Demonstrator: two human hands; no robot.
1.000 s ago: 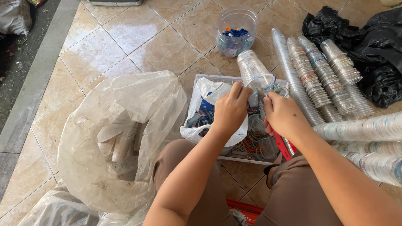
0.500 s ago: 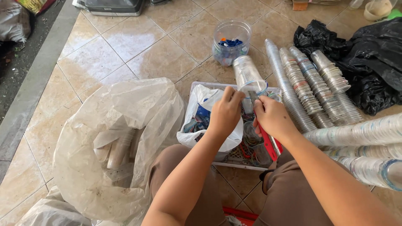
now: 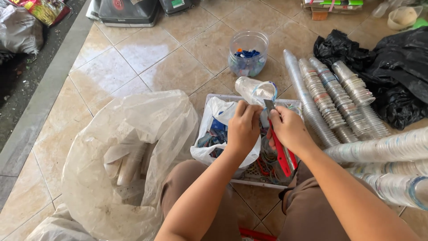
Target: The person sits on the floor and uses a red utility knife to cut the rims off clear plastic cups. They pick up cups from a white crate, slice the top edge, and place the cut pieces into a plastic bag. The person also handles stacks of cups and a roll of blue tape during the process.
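The left hand grips a clear plastic cup by its lower part, fingers wrapped narrow around it, the cup lying on its side with the mouth pointing away and to the right. The right hand is closed on a red-handled knife; the blade sticks up past the knuckles and sits at the cup's rim, touching or just short of it, I cannot tell which. The red handle runs down out of the fist toward the lap.

Both hands hover over a white basket, which holds a white bag of scraps just left of the left fingers and loose rubber bands under the right hand. Beyond the fingers stands a clear jar with blue bits inside. To the right of the right hand lie long stacks of nested cups on the tiled floor, with black bags further right. Left of the left hand a large clear sack stands open, with a few cups in it.

Judging from this, the step in hand is cutting at the cup's rim or seal. The next move calls for a steady cup, turned against the blade, with the left fingers kept clear of the edge.
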